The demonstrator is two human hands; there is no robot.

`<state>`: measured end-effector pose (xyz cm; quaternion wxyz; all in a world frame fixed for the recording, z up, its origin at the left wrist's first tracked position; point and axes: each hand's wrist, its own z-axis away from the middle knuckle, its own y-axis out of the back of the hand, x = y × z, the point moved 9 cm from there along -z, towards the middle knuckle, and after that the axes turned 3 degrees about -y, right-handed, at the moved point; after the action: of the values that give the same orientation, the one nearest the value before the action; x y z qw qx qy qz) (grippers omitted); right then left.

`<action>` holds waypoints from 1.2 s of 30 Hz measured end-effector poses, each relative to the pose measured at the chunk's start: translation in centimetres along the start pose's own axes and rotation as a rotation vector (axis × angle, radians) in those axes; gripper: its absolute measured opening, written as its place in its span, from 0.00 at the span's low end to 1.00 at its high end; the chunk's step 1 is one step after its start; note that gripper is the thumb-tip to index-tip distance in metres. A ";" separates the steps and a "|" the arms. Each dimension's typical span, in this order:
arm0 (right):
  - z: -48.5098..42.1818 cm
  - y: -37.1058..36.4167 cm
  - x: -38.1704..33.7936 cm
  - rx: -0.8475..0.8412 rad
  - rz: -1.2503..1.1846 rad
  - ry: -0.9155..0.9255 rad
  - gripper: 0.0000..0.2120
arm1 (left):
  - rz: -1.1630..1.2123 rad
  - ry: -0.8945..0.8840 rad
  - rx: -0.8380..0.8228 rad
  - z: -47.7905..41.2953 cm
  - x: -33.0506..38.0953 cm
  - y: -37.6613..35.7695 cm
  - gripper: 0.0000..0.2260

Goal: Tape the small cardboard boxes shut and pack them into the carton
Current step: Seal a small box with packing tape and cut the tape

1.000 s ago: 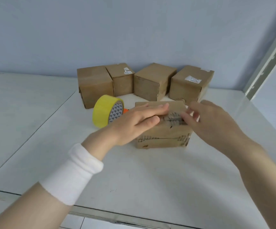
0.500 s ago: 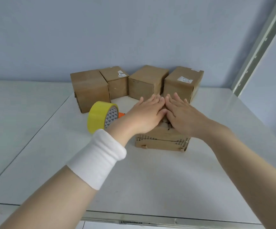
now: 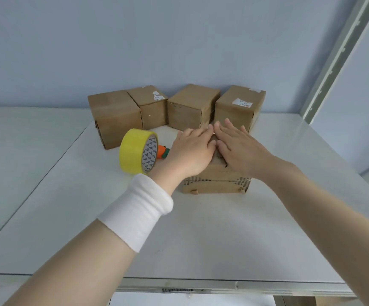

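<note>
Fingers point(image 3: 201, 134) of the left hand point(image 3: 191, 152) and of the right hand point(image 3: 244, 151) lie straight and flat, side by side, pressing on the top of a small cardboard box point(image 3: 216, 185) mid-bench point(image 3: 201, 235). A yellow tape roll point(image 3: 133, 152) stands on edge just left of it, with a small orange item point(image 3: 161, 151) between them. A row of four cardboard boxes point(image 3: 190, 109) sits behind, by the wall.

Top of box point(image 3: 214, 187) mostly hidden under my left hand point(image 3: 192, 151) and right hand point(image 3: 239, 151). Orange thing point(image 3: 161, 150) just left of my left hand, half behind tape roll point(image 3: 132, 151). Label point(image 3: 242, 102) beyond my right hand unreadable.
</note>
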<state>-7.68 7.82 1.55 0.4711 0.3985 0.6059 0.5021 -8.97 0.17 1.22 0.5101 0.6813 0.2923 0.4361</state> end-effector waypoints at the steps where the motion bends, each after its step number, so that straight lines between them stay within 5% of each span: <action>1: -0.1 0.4 0.1 0.018 0.003 0.015 0.23 | 0.002 0.023 -0.008 0.2 -0.1 0.3 0.23; 6: 2.1 3.1 2.1 0.323 -0.175 -0.116 0.25 | 0.012 0.022 -0.100 4.3 -0.3 0.2 0.35; 10: 3.7 -0.2 2.1 0.171 -0.679 -0.248 0.26 | -0.103 -0.055 -0.046 6.5 0.4 0.8 0.42; 16: 0.7 -1.0 0.7 0.019 -0.700 -0.031 0.23 | -0.339 -0.054 0.298 7.4 1.2 1.8 0.38; 20: -0.1 -0.5 0.5 -0.073 -0.630 0.059 0.22 | -0.325 0.003 0.259 7.2 1.7 2.6 0.44; 24: -0.2 2.4 -0.5 0.052 -0.632 0.063 0.20 | -0.118 0.135 0.440 6.8 -3.4 7.9 0.32; 29: -1.7 4.4 -5.2 0.209 -0.586 0.060 0.18 | -0.152 0.238 0.307 5.1 -10.1 7.6 0.20; 36: -4.4 2.9 -10.8 0.196 -0.456 -0.021 0.18 | 0.107 0.137 0.677 12.0 -12.1 10.0 0.17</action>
<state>-9.29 -3.04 6.49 0.5376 0.3006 0.7210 0.3174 -4.17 -18.45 5.98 0.2109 0.7953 0.4176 0.3854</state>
